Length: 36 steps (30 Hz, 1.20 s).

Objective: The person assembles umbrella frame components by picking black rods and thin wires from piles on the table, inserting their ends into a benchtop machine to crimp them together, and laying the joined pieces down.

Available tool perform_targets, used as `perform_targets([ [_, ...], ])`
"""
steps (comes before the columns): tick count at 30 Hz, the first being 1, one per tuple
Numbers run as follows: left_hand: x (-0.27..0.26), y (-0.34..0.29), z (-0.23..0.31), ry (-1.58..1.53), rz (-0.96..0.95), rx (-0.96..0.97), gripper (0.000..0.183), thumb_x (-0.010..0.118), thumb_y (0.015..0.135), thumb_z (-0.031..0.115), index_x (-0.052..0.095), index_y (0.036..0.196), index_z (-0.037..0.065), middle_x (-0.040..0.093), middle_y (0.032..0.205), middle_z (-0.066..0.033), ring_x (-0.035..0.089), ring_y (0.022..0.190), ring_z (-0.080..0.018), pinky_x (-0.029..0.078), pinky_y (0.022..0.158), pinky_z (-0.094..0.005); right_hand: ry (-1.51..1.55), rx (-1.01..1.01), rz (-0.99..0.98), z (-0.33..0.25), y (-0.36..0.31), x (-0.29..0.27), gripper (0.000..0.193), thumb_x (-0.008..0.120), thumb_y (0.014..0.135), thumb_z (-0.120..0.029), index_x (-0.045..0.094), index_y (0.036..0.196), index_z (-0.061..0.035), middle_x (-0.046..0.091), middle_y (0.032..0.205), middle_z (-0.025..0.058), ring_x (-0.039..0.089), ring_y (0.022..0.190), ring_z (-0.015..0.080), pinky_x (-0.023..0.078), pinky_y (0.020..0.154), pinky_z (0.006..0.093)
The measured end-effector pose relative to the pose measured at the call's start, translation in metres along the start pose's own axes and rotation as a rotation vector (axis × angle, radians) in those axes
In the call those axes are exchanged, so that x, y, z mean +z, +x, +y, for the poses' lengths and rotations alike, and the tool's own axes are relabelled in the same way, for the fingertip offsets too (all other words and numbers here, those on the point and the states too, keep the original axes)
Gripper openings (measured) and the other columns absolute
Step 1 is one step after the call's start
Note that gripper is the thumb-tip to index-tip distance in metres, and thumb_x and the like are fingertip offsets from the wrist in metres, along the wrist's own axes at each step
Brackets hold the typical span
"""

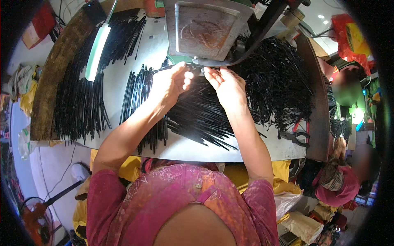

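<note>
Both hands are raised to the underside of a metal machine head (205,30) at the far middle of the table. My left hand (174,84) is closed, thumb and forefinger pinching a thin black rod (159,70) that sticks out to its left. Thumb and fingers of my right hand (226,86) also pinch together, at the same dark piece just below the machine's lower edge. A small shiny spot shows at the right fingertips; what it is cannot be made out. Under my wrists lies a fanned pile of black rods (201,117).
More black rods (80,102) lie at left, and a tangled dark heap (279,78) at right. Pliers (296,137) rest near the right edge. A lit lamp (97,53) hangs over the left side. Wooden boards (45,94) edge the table. Another person (338,184) sits at right.
</note>
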State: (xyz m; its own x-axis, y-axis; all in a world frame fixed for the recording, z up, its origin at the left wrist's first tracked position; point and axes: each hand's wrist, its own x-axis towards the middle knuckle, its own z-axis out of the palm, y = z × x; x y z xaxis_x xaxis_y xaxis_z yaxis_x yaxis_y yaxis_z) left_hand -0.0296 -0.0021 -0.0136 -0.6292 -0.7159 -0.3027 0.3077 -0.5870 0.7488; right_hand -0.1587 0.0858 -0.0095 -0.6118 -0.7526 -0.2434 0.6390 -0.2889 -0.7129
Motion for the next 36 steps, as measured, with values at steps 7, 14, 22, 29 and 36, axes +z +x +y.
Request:
perform_targets([
  [7,-0.001,0.002,-0.006,-0.02,-0.04,-0.044,0.014,0.054,0.083,0.014,0.055,0.088,0.001,0.058,0.071,-0.0093,0.052,0.057,-0.0142,0.042,0.051,-0.0238,-0.007,-0.027,-0.043,-0.002,-0.001,-0.014,0.019,0.044,0.085,-0.003,0.049,0.092,0.0139,0.055,0.091,0.0261,0.059,0.084,0.0324,0.049,0.079,0.0412],
  [14,-0.01,-0.004,0.01,0.026,0.064,0.032,0.017,0.052,0.084,0.018,0.053,0.091,0.003,0.059,0.078,-0.0077,0.053,0.065,-0.0136,0.042,0.056,-0.0224,-0.427,0.032,-0.114,-0.035,-0.033,-0.014,0.035,0.054,0.083,-0.015,0.046,0.102,0.0135,0.058,0.083,0.0221,0.062,0.069,0.0267,0.052,0.057,0.0297],
  [22,-0.015,0.0,0.013,0.137,-0.17,-0.111,0.02,0.055,0.081,0.022,0.051,0.091,0.004,0.058,0.081,-0.0091,0.054,0.064,-0.0138,0.043,0.055,-0.0227,-1.746,-0.553,0.212,-0.123,-0.066,-0.121,0.017,0.059,0.073,-0.008,0.061,0.089,-0.0052,0.059,0.085,0.0063,0.059,0.063,0.0173,0.046,0.055,0.0271],
  [29,-0.014,-0.012,0.015,0.179,-0.184,-0.059,0.015,0.055,0.079,0.018,0.052,0.088,0.007,0.059,0.081,-0.0069,0.049,0.061,-0.0104,0.038,0.051,-0.0208,-2.038,-0.926,0.167,-0.113,-0.05,-0.152,0.012,0.058,0.073,-0.008,0.058,0.085,-0.0069,0.053,0.092,0.0054,0.057,0.073,0.0253,0.047,0.063,0.0321],
  [36,-0.009,-0.016,0.01,0.388,-0.03,-0.162,0.018,0.06,0.075,0.026,0.056,0.081,0.009,0.058,0.073,-0.0007,0.047,0.055,-0.0067,0.033,0.047,-0.0187,-2.011,-1.382,0.102,-0.125,-0.059,-0.123,0.019,0.06,0.07,-0.007,0.058,0.089,-0.0087,0.057,0.086,0.0075,0.056,0.068,0.0225,0.047,0.055,0.0302],
])
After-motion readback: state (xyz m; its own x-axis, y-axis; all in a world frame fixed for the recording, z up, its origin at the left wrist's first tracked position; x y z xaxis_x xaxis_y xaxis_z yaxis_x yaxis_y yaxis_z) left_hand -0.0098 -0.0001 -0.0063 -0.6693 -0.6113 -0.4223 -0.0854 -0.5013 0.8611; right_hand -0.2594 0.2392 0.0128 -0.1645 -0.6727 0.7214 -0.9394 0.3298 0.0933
